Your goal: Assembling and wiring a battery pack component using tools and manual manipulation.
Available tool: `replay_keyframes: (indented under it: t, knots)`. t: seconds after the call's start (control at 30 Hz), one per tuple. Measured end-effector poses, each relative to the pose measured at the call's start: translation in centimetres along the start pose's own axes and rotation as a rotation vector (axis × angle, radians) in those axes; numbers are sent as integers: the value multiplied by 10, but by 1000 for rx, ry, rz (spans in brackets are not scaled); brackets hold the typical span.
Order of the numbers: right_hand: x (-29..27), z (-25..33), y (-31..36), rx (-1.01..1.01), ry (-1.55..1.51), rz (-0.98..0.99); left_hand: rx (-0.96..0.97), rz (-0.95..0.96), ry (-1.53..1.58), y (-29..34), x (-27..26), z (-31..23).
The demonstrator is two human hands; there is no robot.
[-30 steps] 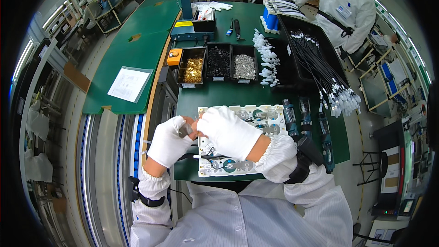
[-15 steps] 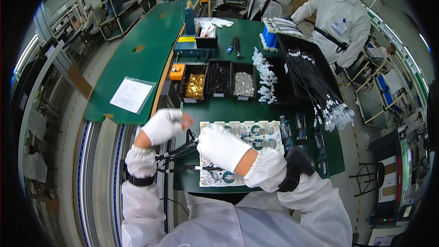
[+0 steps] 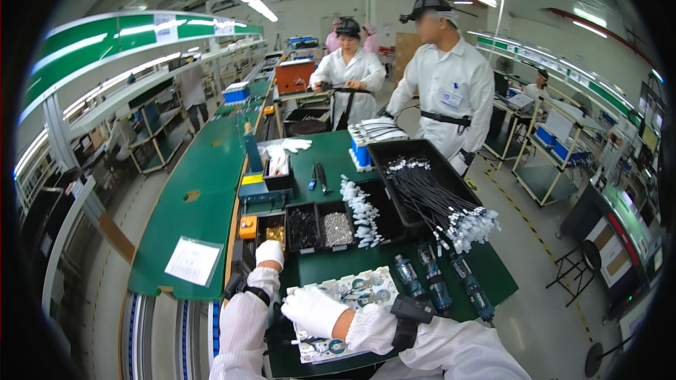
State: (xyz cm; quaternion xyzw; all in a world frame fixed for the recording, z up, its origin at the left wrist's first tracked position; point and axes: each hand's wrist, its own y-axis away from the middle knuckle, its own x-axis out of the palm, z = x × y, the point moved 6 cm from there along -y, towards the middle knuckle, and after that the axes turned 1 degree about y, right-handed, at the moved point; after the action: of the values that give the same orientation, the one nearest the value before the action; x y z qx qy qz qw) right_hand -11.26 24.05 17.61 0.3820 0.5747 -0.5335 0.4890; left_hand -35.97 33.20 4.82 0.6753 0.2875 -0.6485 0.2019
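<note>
My left hand (image 3: pixel 270 254), in a white glove, reaches to the near edge of a black bin (image 3: pixel 260 224) of small gold-coloured metal parts (image 3: pixel 275 234). Its fingers are too hidden to show what they do. A white plate (image 3: pixel 386 276) with round cell openings and short black wires lies in front of me, slightly turned. My gloved right hand (image 3: pixel 315 311) rests over its left part, fingers curled together at the edge; anything inside them is hidden. Beside the gold parts stand a bin of black parts (image 3: pixel 303 227) and a bin of silver parts (image 3: pixel 336 228).
Three blue-black power screwdrivers (image 3: pixel 434 280) lie right of the plate. Behind them a black tray (image 3: pixel 394 151) holds many white-ended black cables (image 3: pixel 429 193). White connectors (image 3: pixel 362 211) line its left side. Paper (image 3: pixel 193 260) lies on the left bench. Two people (image 3: pixel 447 84) stand across the table.
My view has tilted up, showing more of the room. My left hand has moved from beside the black cables forward to the gold parts bin. My right hand stays at the plate.
</note>
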Motion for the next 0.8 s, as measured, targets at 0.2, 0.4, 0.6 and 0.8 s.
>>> replay_keyframes:
  t: [0.2, 0.4, 0.6, 0.8]
  knots:
    - [22, -4, -3, 100, -10, 42, 62, 8, -25, -5, -6, -5]
    - [1, -8, -5, 214, -187, 160, -60, -32, 102, 7, -15, 14]
    - [-17, -26, 9, 8, -26, -11, -24, -31, 168, 6, -7, 26]
    - [-7, -53, 4, 470, -625, -126, -65, -153, 356, 8, -6, 36]
